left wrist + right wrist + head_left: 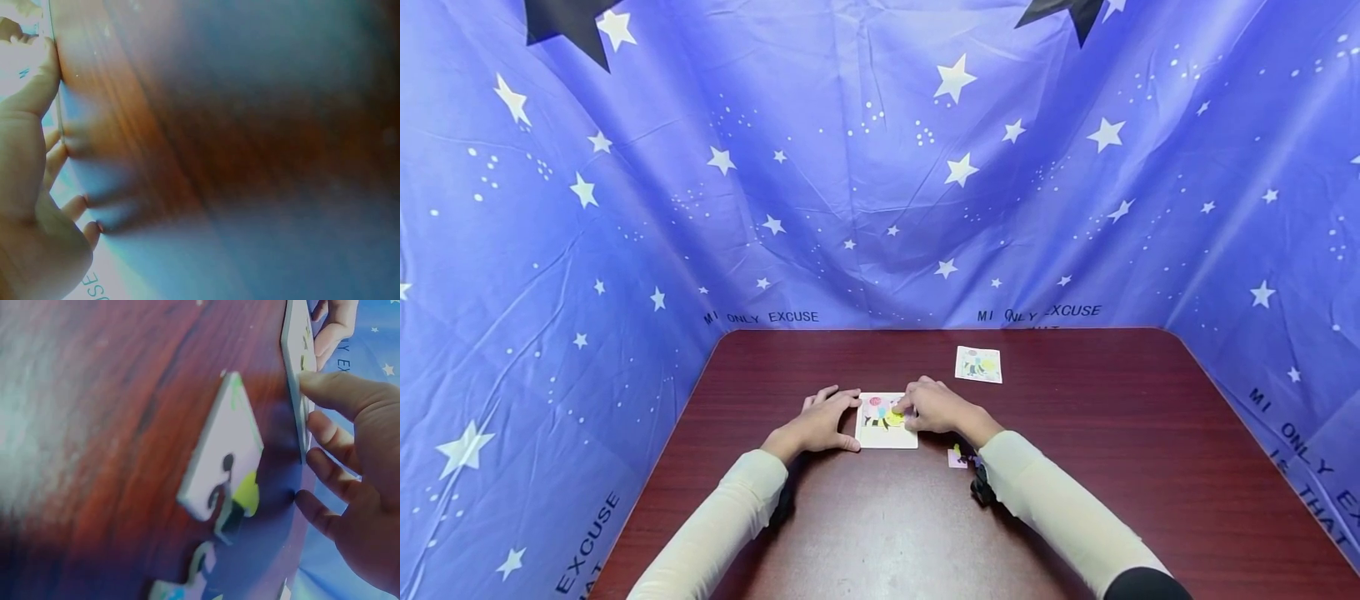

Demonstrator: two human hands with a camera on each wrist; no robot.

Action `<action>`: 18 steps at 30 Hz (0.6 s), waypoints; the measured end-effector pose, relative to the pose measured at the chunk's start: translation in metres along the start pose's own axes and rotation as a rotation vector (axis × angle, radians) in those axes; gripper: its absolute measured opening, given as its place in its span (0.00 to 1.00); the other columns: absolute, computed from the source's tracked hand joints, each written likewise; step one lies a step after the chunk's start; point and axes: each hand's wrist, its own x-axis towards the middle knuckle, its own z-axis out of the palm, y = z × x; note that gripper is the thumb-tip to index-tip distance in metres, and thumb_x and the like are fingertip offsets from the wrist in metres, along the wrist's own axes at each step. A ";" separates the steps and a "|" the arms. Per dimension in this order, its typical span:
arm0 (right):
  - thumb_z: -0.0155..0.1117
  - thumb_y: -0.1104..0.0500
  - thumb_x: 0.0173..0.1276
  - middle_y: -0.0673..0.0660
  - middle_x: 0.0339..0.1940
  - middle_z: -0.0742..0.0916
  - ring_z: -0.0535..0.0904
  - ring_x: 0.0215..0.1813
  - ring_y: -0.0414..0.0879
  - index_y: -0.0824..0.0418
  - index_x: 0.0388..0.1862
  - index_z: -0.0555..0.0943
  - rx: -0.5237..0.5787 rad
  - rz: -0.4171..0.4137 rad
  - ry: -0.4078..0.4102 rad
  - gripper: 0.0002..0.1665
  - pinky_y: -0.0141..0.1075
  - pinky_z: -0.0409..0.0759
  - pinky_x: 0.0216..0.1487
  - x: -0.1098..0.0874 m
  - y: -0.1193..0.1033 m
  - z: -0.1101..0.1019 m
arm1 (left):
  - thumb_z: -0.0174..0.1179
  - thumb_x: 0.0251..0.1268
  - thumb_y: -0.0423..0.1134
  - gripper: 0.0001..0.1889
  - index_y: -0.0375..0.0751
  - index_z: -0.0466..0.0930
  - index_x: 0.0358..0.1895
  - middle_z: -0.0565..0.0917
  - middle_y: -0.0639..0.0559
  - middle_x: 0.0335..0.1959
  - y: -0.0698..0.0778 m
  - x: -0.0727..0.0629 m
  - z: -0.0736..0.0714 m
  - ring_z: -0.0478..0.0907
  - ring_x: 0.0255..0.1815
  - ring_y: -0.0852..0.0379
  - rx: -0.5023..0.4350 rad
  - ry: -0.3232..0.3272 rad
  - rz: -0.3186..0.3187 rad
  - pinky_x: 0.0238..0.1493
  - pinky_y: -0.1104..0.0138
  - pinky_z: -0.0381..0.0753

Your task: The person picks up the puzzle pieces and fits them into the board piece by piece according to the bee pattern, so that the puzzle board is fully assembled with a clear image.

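A small jigsaw board (pixel 886 439) with a bee picture on its upper part lies on the table in the head view. At its left side my left hand (pixel 826 421) rests with thumb and fingers spread, touching the board's edge near its corners. My right hand (pixel 942 407) reaches over the right side, its fingertips pressing on the yellow part of the picture. In the right wrist view the thumb touches the board, and the other fingers are slightly bent. Loose jigsaw pieces (pixel 957 458) lie below the right wrist; one pale piece (pixel 220 450) shows up close.
A square picture card (pixel 978 365) with a similar bee lies farther back to the right. Underneath is a dark red wooden table (pixel 865 525). Blue star-printed cloth (pixel 850 192) hangs around the back and sides. The left wrist view is mostly blurred tabletop.
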 end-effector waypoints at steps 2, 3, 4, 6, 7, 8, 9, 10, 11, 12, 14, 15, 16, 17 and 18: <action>0.72 0.57 0.59 0.48 0.38 0.85 0.73 0.43 0.46 0.50 0.54 0.89 -0.012 -0.005 -0.004 0.22 0.41 0.71 0.44 0.001 -0.001 -0.001 | 0.74 0.51 0.62 0.44 0.49 0.71 0.71 0.65 0.50 0.80 0.000 0.000 0.000 0.53 0.81 0.33 -0.004 0.001 0.001 0.71 0.36 0.56; 0.72 0.57 0.59 0.48 0.39 0.85 0.74 0.43 0.45 0.50 0.54 0.89 -0.018 -0.006 -0.005 0.21 0.41 0.72 0.44 0.001 -0.002 -0.001 | 0.74 0.51 0.62 0.44 0.49 0.71 0.71 0.65 0.50 0.80 0.000 0.000 0.000 0.53 0.81 0.33 -0.007 0.001 0.002 0.71 0.37 0.56; 0.72 0.57 0.59 0.48 0.39 0.86 0.74 0.43 0.45 0.50 0.53 0.89 -0.027 -0.006 -0.005 0.21 0.40 0.72 0.44 0.002 -0.002 -0.001 | 0.74 0.50 0.62 0.44 0.49 0.71 0.71 0.66 0.49 0.80 0.000 0.000 -0.001 0.54 0.81 0.33 -0.011 0.003 0.003 0.71 0.37 0.56; 0.71 0.57 0.58 0.48 0.37 0.86 0.74 0.42 0.45 0.50 0.53 0.90 -0.051 -0.012 -0.003 0.21 0.40 0.73 0.44 0.003 -0.002 -0.001 | 0.74 0.51 0.62 0.44 0.49 0.71 0.71 0.65 0.49 0.80 0.001 0.000 -0.001 0.54 0.81 0.33 -0.008 0.000 0.003 0.71 0.37 0.56; 0.71 0.57 0.58 0.48 0.37 0.86 0.74 0.42 0.45 0.50 0.53 0.90 -0.062 -0.015 0.001 0.21 0.40 0.74 0.44 0.003 -0.002 -0.002 | 0.74 0.51 0.62 0.44 0.48 0.71 0.71 0.65 0.49 0.80 0.001 0.000 -0.001 0.54 0.81 0.33 -0.009 0.001 0.002 0.71 0.37 0.56; 0.71 0.57 0.59 0.48 0.37 0.86 0.75 0.42 0.44 0.50 0.53 0.90 -0.071 -0.017 0.006 0.21 0.40 0.74 0.45 0.003 -0.002 -0.002 | 0.74 0.51 0.62 0.44 0.48 0.71 0.71 0.66 0.49 0.80 0.001 0.000 -0.002 0.54 0.80 0.33 -0.009 0.003 0.003 0.71 0.37 0.56; 0.71 0.58 0.59 0.48 0.37 0.86 0.75 0.42 0.44 0.50 0.53 0.90 -0.080 -0.020 0.011 0.21 0.40 0.74 0.46 0.003 -0.003 -0.002 | 0.74 0.51 0.62 0.44 0.48 0.71 0.70 0.66 0.49 0.79 0.002 0.000 -0.002 0.54 0.80 0.33 -0.009 0.006 0.003 0.71 0.38 0.56; 0.71 0.58 0.58 0.48 0.37 0.87 0.75 0.41 0.44 0.51 0.53 0.90 -0.087 -0.020 0.018 0.21 0.40 0.75 0.47 0.003 -0.003 -0.002 | 0.74 0.51 0.62 0.44 0.48 0.71 0.71 0.66 0.49 0.79 0.002 0.000 -0.002 0.54 0.80 0.33 -0.009 0.008 0.003 0.71 0.38 0.57; 0.71 0.58 0.59 0.48 0.37 0.87 0.76 0.42 0.44 0.51 0.53 0.90 -0.090 -0.019 0.023 0.21 0.40 0.75 0.47 0.003 -0.003 -0.002 | 0.74 0.51 0.62 0.44 0.48 0.71 0.71 0.66 0.49 0.80 0.002 0.000 -0.002 0.54 0.80 0.33 -0.009 0.006 0.002 0.71 0.38 0.56; 0.71 0.58 0.59 0.49 0.38 0.88 0.76 0.42 0.45 0.51 0.53 0.90 -0.090 -0.016 0.028 0.21 0.40 0.75 0.48 0.003 -0.004 -0.002 | 0.74 0.51 0.62 0.44 0.48 0.71 0.71 0.66 0.49 0.79 0.002 0.000 -0.002 0.54 0.80 0.33 -0.012 0.007 0.002 0.71 0.38 0.56; 0.73 0.58 0.58 0.49 0.40 0.90 0.78 0.43 0.45 0.51 0.53 0.90 -0.086 -0.005 0.037 0.21 0.40 0.76 0.50 0.003 -0.005 -0.001 | 0.74 0.51 0.62 0.44 0.48 0.71 0.71 0.66 0.49 0.79 0.002 0.000 -0.003 0.54 0.81 0.33 -0.015 0.007 0.002 0.71 0.37 0.56; 0.73 0.58 0.58 0.50 0.40 0.90 0.79 0.44 0.46 0.52 0.52 0.90 -0.084 -0.003 0.043 0.20 0.40 0.77 0.51 0.003 -0.006 -0.001 | 0.74 0.51 0.62 0.44 0.48 0.71 0.71 0.66 0.49 0.80 0.002 0.000 -0.002 0.54 0.81 0.33 -0.013 0.005 0.002 0.71 0.37 0.56; 0.74 0.58 0.58 0.50 0.41 0.90 0.79 0.45 0.46 0.52 0.51 0.90 -0.082 0.003 0.044 0.19 0.40 0.77 0.52 0.002 -0.006 -0.001 | 0.74 0.51 0.62 0.44 0.48 0.71 0.71 0.66 0.49 0.80 0.002 -0.001 -0.002 0.54 0.81 0.33 -0.014 0.005 0.002 0.71 0.37 0.56; 0.74 0.58 0.58 0.50 0.41 0.91 0.80 0.46 0.46 0.52 0.49 0.91 -0.081 0.002 0.045 0.18 0.41 0.77 0.54 0.002 -0.006 -0.001 | 0.74 0.51 0.62 0.44 0.48 0.71 0.71 0.66 0.48 0.79 0.002 -0.001 -0.002 0.54 0.80 0.33 -0.015 0.006 0.003 0.71 0.37 0.56; 0.74 0.58 0.58 0.49 0.41 0.91 0.81 0.47 0.47 0.52 0.47 0.91 -0.082 -0.001 0.047 0.17 0.41 0.77 0.55 0.002 -0.007 0.000 | 0.74 0.51 0.62 0.44 0.47 0.71 0.71 0.66 0.48 0.79 0.001 -0.001 -0.002 0.54 0.80 0.32 -0.013 0.009 0.005 0.71 0.36 0.56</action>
